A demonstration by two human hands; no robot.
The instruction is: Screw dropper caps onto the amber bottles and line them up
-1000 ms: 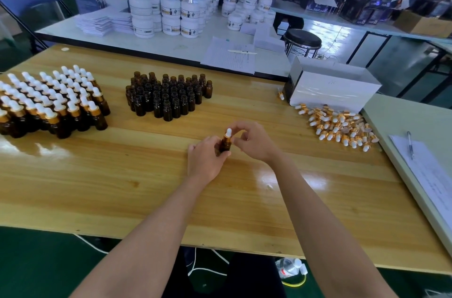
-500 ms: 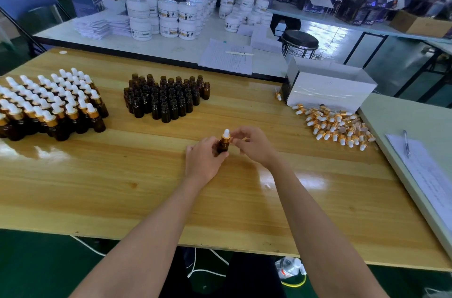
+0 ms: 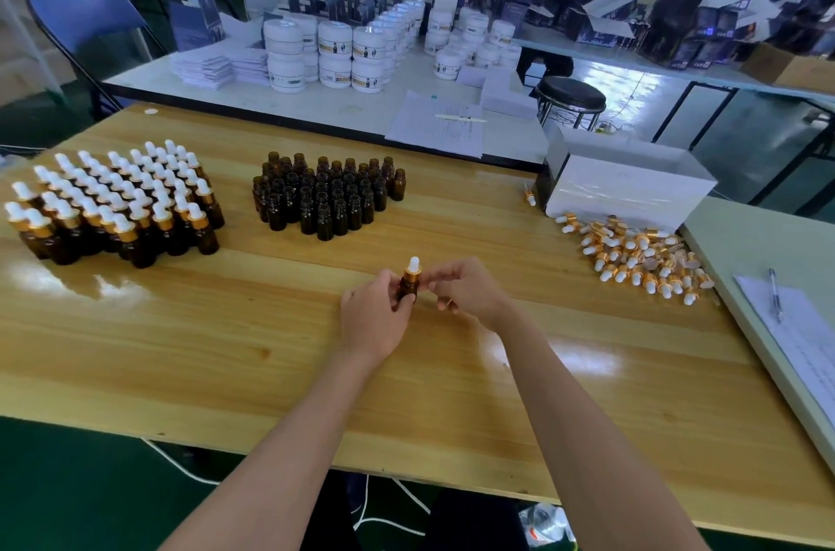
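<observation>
The left hand (image 3: 375,315) wraps its fingers round the bottle (image 3: 408,288), steadying it upright above the table (image 3: 226,347) so the right hand (image 3: 465,288) can pinch the cap (image 3: 413,269) and twist. Capped bottles (image 3: 113,207) stand grouped left, clear of the uncapped (image 3: 325,198).

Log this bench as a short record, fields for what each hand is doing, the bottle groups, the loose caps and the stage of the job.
left hand: grip on the body of an amber bottle, held upright
right hand: fingers at the dropper cap on that bottle
capped bottles: block at table left
uncapped bottles: cluster at centre back
loose dropper caps: pile at right, beside the white box
stage: cap on the neck; tightness cannot be told
</observation>
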